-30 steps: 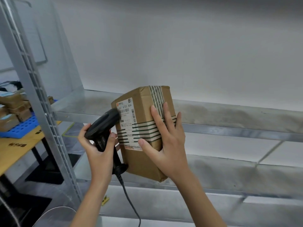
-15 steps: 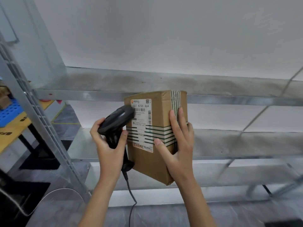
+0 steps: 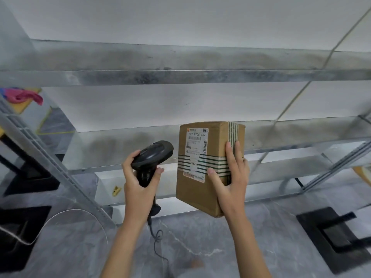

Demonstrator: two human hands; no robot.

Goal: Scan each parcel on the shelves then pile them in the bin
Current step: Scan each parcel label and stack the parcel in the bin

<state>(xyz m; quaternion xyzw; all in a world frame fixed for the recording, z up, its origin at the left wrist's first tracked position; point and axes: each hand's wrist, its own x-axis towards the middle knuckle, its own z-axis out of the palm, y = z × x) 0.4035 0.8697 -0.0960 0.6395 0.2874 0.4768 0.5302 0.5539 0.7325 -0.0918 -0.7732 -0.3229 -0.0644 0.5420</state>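
A brown cardboard parcel (image 3: 198,189) with a white shipping label and green-striped tape is held upright in the air in front of the metal shelves (image 3: 180,77). My right hand (image 3: 230,183) grips its right side, fingers on the front face and thumb on the taped band. My left hand (image 3: 138,179) holds a black corded barcode scanner (image 3: 152,155) by its handle. The scanner's head points right at the label, a short gap away. No bin is in view.
The galvanised shelf boards show no parcels on them. A slanted shelf upright (image 3: 50,161) runs down the left. A pink cloth (image 3: 24,96) lies at the far left. Black floor fittings (image 3: 337,233) sit on the grey floor at right and left.
My view has swung to the right and down, so the table with boxes has left the frame. The parcel now stands straighter, and the scanner has drawn slightly back from the label.
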